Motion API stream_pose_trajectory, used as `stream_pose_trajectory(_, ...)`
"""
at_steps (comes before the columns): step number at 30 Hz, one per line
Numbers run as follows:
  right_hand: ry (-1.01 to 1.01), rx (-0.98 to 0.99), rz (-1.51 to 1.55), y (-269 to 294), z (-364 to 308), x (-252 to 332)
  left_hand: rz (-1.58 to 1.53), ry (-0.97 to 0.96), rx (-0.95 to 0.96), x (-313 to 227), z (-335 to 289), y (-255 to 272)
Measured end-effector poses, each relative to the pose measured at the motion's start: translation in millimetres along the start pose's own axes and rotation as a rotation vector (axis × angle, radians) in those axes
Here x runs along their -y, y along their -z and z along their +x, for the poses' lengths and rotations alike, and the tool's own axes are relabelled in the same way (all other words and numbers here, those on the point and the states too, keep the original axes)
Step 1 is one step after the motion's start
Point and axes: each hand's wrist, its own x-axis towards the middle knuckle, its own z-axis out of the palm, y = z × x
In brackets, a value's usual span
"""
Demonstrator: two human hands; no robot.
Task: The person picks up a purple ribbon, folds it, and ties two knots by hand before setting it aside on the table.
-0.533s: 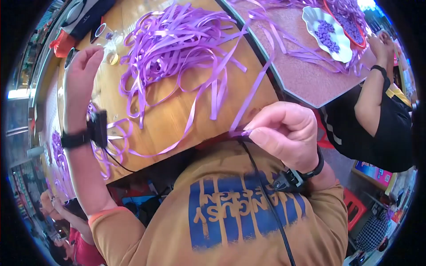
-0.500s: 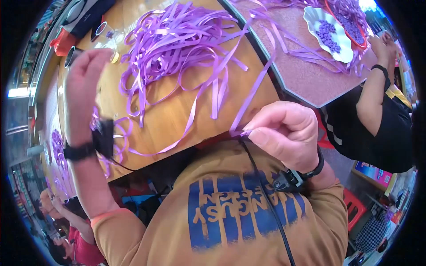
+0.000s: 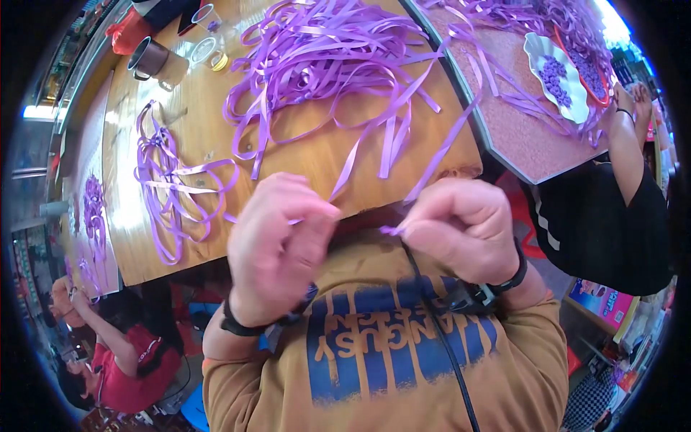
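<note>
My right hand (image 3: pixel 464 229) is closed in a pinch on a purple ribbon (image 3: pixel 439 158), whose short tip pokes out past the thumb and finger. The ribbon runs up from there onto the wooden table (image 3: pixel 288 169). Level with it on the left, my left hand (image 3: pixel 282 248) is curled, thumb and fingertips drawn together; whether anything small is between them is hidden. The hands are apart, over the table's near edge. Beyond them lies a big tangled pile of purple ribbons (image 3: pixel 324 65). A smaller looped bundle of ribbons (image 3: pixel 169 176) lies at the left.
A dark mug (image 3: pixel 149 59) and clear plastic cups (image 3: pixel 204 52) stand at the far left. On the pink table (image 3: pixel 515 144) a white scalloped dish (image 3: pixel 534 54) holds purple beads, beside a red-rimmed container (image 3: pixel 603 99). Co-workers sit right, in black (image 3: pixel 601 227), and left, in red (image 3: pixel 137 367).
My left hand has come from the table's far left, down and right toward my right hand. My right hand stays near its place, still pinching the ribbon. The view has shifted slightly.
</note>
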Motion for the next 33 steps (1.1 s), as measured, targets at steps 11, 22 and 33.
stream_pose_trajectory(11, 0.403, 0.099, 0.616, -6, 40, 29, -1.062, 0.616, 0.619, 13, 0, -14)
stream_pose_trajectory(22, 0.491, -0.21, -0.64, -14, 52, -3, -0.714, 0.449, 0.184, 16, -32, 29)
stream_pose_trajectory(33, 0.244, 0.321, -0.463, -44, 47, -5, -0.224, 0.051, -0.072, 17, -28, 15)
